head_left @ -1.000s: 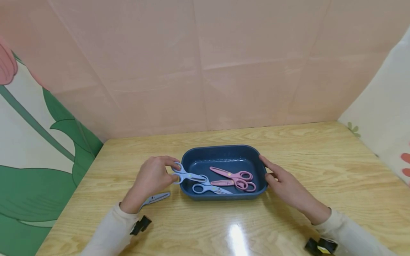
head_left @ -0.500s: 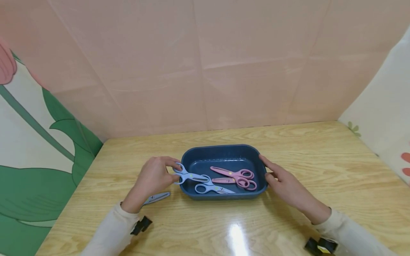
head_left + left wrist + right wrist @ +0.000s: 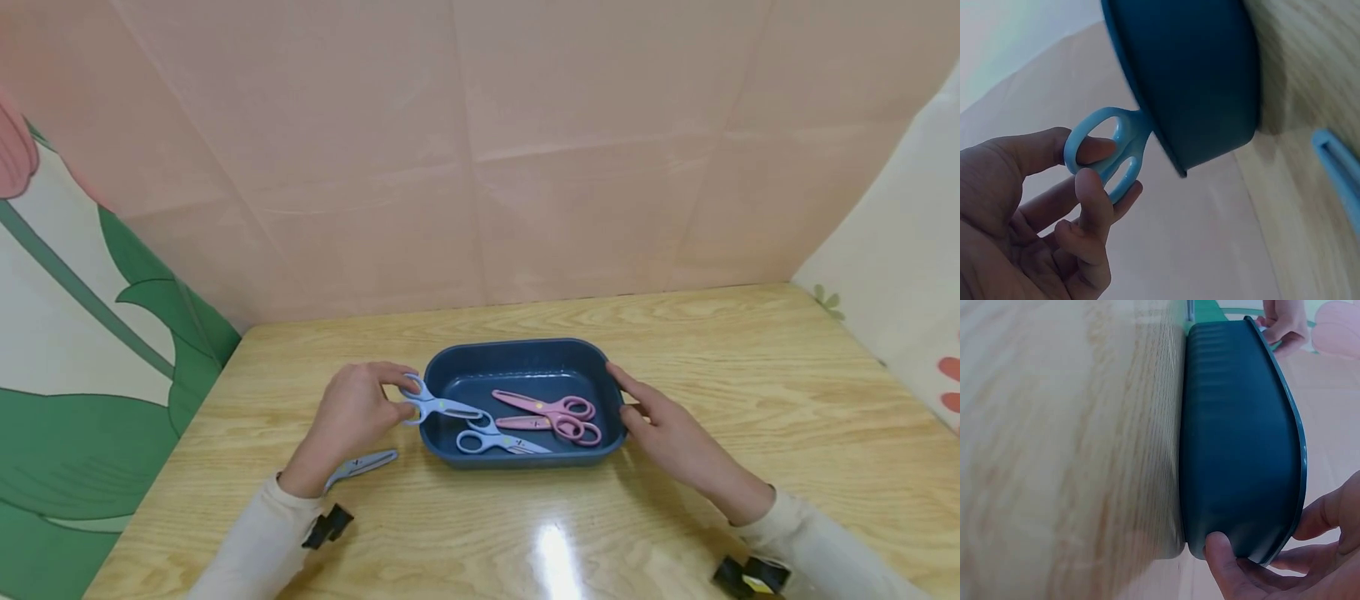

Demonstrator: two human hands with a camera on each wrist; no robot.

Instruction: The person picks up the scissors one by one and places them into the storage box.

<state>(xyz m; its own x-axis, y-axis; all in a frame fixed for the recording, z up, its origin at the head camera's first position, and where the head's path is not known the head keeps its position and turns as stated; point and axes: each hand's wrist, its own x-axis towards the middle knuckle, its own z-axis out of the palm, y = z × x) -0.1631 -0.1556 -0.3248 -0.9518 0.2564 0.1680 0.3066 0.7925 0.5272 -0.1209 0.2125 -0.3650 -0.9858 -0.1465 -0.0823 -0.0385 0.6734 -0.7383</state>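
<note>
My left hand (image 3: 360,408) pinches the handle loops of light blue scissors (image 3: 441,406) at the left rim of a dark blue dish (image 3: 536,365). Their blades point right, over the inside of the dish. A finger passes through one loop (image 3: 1072,150) in the left wrist view. Inside the dish lie another pair of light blue scissors (image 3: 491,438) and two overlapping pairs of pink scissors (image 3: 553,409). My right hand (image 3: 678,437) holds the dish's right end. In the right wrist view the thumb (image 3: 1219,553) presses the outer wall, with the fingers at the rim.
A grey-blue blade-shaped piece (image 3: 367,463) lies on the wooden table (image 3: 450,533), left of the dish, partly hidden by my left wrist. Behind the table hangs a pinkish backdrop (image 3: 480,167). Printed panels stand at the left and right.
The scissors in my left hand have shifted slightly up and left. Earlier, the blue and pink scissors in the dish slid slightly right. My right hand keeps its place on the dish.
</note>
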